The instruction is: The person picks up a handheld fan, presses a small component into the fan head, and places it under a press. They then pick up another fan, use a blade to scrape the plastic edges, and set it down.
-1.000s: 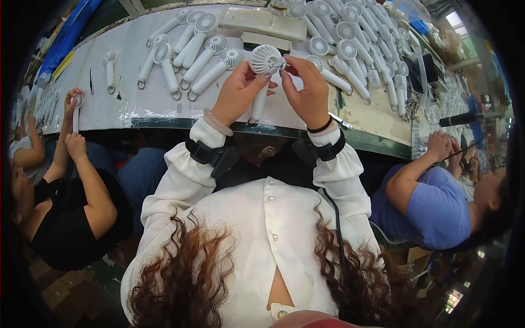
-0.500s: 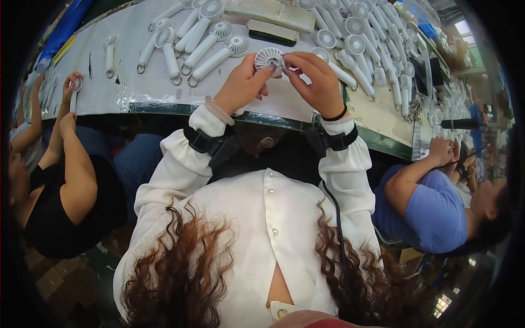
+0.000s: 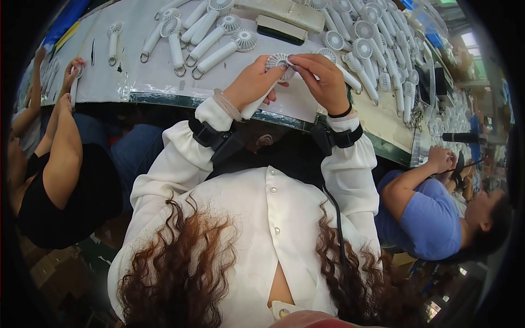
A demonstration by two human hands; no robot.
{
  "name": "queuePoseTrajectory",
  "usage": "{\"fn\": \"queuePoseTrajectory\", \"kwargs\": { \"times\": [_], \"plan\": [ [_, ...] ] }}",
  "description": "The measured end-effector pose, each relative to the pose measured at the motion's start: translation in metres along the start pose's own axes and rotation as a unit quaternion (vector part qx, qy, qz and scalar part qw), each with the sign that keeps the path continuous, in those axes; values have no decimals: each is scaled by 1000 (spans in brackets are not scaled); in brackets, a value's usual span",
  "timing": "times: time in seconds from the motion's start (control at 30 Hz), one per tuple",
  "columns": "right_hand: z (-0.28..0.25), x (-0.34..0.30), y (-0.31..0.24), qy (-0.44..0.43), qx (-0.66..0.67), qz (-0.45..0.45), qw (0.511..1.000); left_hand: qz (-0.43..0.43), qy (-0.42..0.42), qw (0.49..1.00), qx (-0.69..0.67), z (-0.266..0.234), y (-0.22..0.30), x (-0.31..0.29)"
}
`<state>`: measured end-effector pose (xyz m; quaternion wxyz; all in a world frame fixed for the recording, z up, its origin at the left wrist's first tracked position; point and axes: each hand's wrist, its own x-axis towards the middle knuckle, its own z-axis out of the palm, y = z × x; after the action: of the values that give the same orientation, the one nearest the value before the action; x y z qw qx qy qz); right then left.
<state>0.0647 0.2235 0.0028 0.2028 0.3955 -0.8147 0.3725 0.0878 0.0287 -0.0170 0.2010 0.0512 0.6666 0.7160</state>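
Now more fan handle (image 3: 253, 108) shows below the left hand (image 3: 251, 83).

Head view: left wide fisheye of a side-by-side pair, worn on the head. Aimed steeply down and forward — white button-front cloth blouse (image 3: 254, 224) is seen close, from above, low in frame; white-topped worktable with dark green edge (image 3: 142, 82) is caught farther out, bowed by the lens.
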Motion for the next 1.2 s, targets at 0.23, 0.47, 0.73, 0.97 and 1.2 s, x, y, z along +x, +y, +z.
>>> {"fn": "queuePoseTrajectory", "kwargs": {
  "times": [0.23,0.47,0.73,0.97,1.2],
  "plan": [
    [12,-8,-1,56,-5,35,998,22,1,1000,14,1,-2,1],
    [23,-11,-14,111,-70,50,990,36,-2,999,35,1,-4,0],
    [28,-9,-12,161,-79,6,984,52,-1,997,54,0,-4,1],
    [18,-9,-9,102,-107,-34,988,12,-2,1000,2,-2,0,1],
    [8,-4,-5,56,-175,-95,978,5,22,999,31,0,5,0]
  ]
}}
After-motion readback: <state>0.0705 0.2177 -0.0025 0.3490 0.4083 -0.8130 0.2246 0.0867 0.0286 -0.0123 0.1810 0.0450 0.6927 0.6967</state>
